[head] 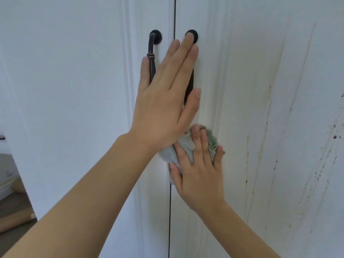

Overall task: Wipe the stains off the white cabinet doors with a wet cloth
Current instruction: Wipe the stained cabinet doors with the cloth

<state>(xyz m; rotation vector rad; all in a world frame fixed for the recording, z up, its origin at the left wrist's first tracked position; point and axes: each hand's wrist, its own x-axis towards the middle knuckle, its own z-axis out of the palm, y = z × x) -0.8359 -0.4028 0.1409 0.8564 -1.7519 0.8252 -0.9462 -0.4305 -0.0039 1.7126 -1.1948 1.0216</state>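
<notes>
Left hand (163, 101): flat, fingers straight, grip released, laid across the two dark handles (151, 58) where the doors meet.
Right hand (198, 170): fingers spread, pressing the cloth (186, 144) on the right cabinet door (251, 71), nothing clenched.
Cloth: bunched, pale with green, just below the left hand.
Stains (264, 142): brown streaks and specks right of the cloth.

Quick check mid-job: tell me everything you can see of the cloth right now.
The cloth is a fluffy, terry-like rag, pale whitish-grey with a green part at its upper right. It is bunched up, not spread flat, and pressed against the right cabinet door near the centre seam, just below the dark handles. The right hand lies over it with fingers spread; the left hand overlaps its upper left edge. Whether it is wet cannot be told.
</notes>
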